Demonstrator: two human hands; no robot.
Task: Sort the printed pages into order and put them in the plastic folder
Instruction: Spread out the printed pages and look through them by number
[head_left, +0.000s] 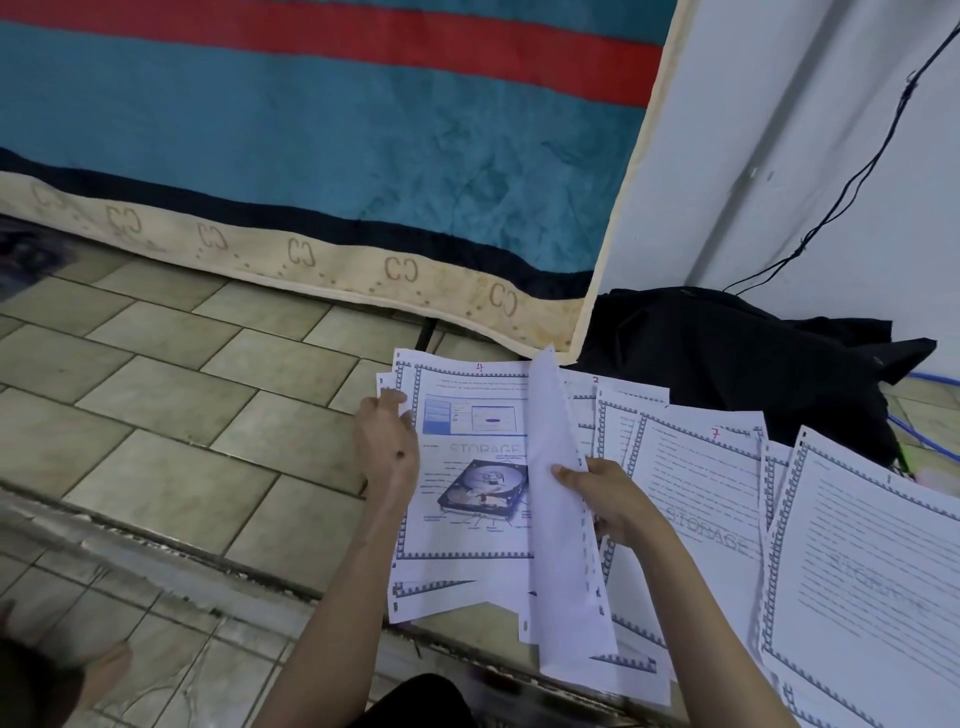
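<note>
Printed pages lie fanned out on the tiled floor. The page marked 4 (467, 493), with a hard-disk picture, lies at the left, and my left hand (387, 441) pinches its upper left edge. My right hand (608, 499) holds one sheet (556, 514) lifted on edge, its blank back toward me. To the right lie a page marked 2 (618, 400), a page marked 7 (701, 493) and another text page (862, 582). No plastic folder is in view.
A mattress with a blue and red cover (311, 156) leans upright behind the pages. A black bag or cloth (737, 358) lies at the wall's foot, with a black cable (857, 171) and blue cords (930, 379). A raised floor step (156, 545) crosses near me.
</note>
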